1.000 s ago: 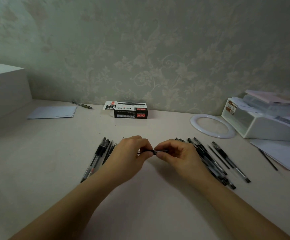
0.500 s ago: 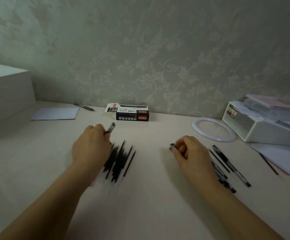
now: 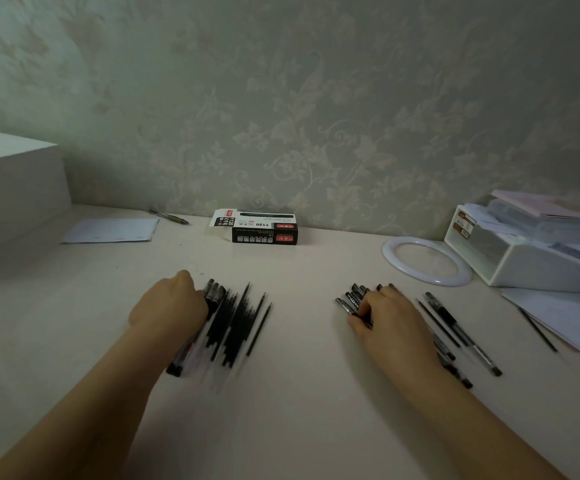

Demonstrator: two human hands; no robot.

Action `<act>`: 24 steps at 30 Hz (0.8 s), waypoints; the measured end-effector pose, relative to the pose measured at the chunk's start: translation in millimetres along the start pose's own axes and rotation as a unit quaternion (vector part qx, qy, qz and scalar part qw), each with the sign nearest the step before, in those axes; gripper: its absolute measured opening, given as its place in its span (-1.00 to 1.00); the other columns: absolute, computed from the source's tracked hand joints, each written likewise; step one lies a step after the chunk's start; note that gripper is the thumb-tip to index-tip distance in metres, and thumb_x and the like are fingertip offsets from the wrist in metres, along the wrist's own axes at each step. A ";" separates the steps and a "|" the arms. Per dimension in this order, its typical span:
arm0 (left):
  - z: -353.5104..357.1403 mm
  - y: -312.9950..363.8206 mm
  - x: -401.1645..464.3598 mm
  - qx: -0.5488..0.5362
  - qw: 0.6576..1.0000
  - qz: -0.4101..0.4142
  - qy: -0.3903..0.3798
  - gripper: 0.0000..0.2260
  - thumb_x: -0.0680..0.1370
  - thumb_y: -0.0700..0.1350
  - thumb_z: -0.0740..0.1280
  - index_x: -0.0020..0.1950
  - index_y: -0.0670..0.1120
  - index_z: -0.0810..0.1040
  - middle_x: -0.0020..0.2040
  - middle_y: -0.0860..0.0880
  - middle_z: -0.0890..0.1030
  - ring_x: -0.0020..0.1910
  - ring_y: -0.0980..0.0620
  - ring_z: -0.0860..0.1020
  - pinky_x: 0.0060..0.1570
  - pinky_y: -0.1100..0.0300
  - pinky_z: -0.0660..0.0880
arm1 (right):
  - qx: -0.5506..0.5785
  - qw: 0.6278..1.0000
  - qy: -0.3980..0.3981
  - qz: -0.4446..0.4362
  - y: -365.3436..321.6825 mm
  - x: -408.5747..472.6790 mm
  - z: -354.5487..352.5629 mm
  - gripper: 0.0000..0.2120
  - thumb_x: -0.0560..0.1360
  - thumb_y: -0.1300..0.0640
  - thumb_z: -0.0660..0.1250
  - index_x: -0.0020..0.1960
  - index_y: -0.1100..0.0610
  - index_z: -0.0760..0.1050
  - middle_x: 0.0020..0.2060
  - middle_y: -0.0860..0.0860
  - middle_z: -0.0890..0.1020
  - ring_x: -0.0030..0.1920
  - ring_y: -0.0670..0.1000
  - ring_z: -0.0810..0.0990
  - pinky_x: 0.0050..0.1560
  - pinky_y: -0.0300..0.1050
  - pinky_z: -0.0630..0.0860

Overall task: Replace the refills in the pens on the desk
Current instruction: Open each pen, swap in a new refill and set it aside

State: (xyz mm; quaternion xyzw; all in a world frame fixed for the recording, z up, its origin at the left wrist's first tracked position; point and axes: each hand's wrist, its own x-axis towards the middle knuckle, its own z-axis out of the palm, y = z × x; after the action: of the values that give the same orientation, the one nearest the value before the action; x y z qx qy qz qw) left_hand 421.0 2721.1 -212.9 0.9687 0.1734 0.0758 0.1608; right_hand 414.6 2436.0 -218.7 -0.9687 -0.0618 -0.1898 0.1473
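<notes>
Two dark piles lie on the pale desk (image 3: 299, 393). The left pile holds capped pens (image 3: 214, 294) and several thin black refills (image 3: 243, 317). My left hand (image 3: 169, 303) rests knuckles-up on that pile's left side, and its fingers are hidden under it. The right pile is made of black pens (image 3: 349, 301), with more pens (image 3: 454, 323) fanned out to its right. My right hand (image 3: 390, 320) lies over the right pile with fingers and thumb curled around a pen at its left end.
A black-and-white refill box (image 3: 264, 232) stands by the wall. A white ring (image 3: 390, 258) and a white storage tray (image 3: 531, 268) with papers sit back right. Paper sheets (image 3: 579, 323) and a loose refill (image 3: 538, 329) are at the right, a note sheet (image 3: 111, 230), a pen (image 3: 169, 216) and a white box (image 3: 11, 188) at the left.
My hands held one pen together in the middle, then parted. The left hand carried it to the left pile and came down on it; the right hand went to the right pile.
</notes>
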 end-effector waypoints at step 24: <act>22.2 70.1 -52.4 -0.166 0.918 0.360 0.006 -0.93 0.62 -0.01 0.17 0.02 0.04 0.42 -0.28 0.13 0.46 -0.35 0.16 0.43 -0.36 0.19 0.40 | 0.616 0.768 -0.129 0.118 -26.5 -1.6 8.6 -0.84 0.58 0.10 0.32 0.00 0.20 0.54 -0.27 0.07 0.65 -0.31 -0.05 0.54 -0.27 -0.23 0.51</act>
State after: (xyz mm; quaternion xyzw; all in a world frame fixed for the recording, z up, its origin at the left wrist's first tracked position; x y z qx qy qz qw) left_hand 398.8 2633.7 -214.8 0.9245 -0.2010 0.1616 0.2806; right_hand 411.5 2463.7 -220.0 -0.6851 -0.0689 0.0345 0.7244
